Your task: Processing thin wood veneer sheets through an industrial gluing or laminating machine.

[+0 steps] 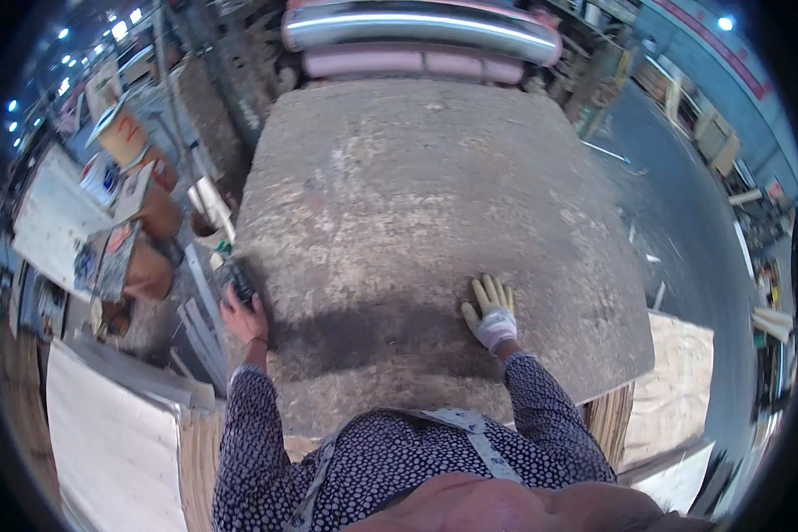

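My bare left hand (245, 310) is at the left edge of a large worn, stained board (434, 177), its fingers closed on a small dark object (239, 278) whose kind I cannot make out. My right hand (490, 309), in a pale yellow glove with a white cuff, lies palm down on the board with its fingers spread, holding nothing. A dark band crosses the board between both hands. Beyond the board's far edge is a machine with a shiny metal roller (421, 27) and pink rollers (363, 62).
Stacks of veneer sheets (115, 426) stand at lower left, with more (669, 372) at right. Brown drums (148, 275), a white bucket (100, 177) and loose strips (202, 337) crowd the left side. A grey floor lane (683, 222) with scattered strips runs along the right.
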